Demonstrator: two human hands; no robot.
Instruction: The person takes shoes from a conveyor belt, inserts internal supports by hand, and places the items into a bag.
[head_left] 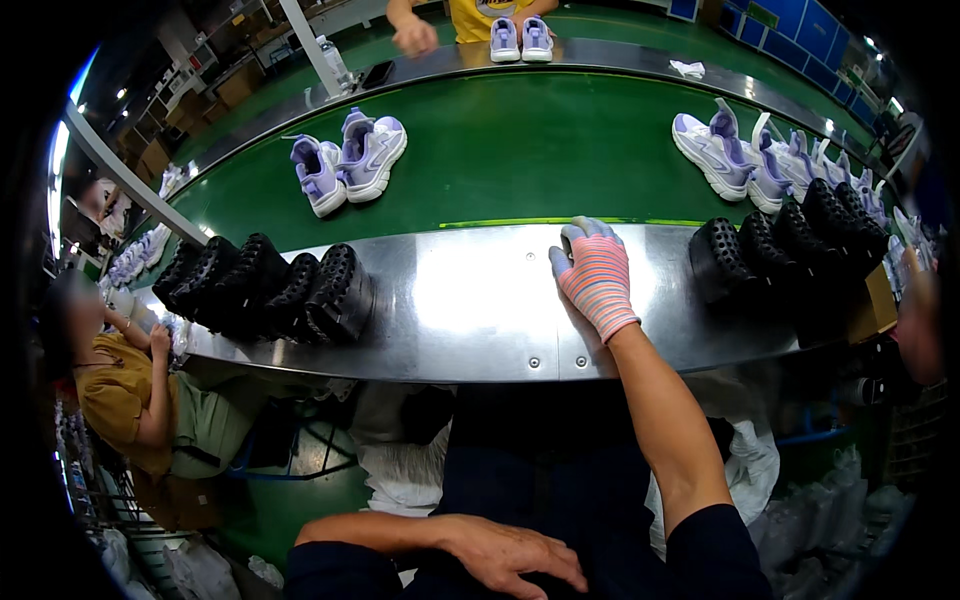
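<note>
Green conveyor belt (520, 150) curves past a steel ledge (470, 300). On the ledge, the gloved right hand (597, 275) rests flat, fingers together and empty, with black shoe lasts (790, 245) racked just right of its fingertips within reach. Left hand (505, 550) idles bare and loosely spread on the lap.

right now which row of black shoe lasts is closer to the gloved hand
The row of black lasts on the right: it sits just beside the gloved right hand, while the left row lies farther along the steel ledge.
</note>
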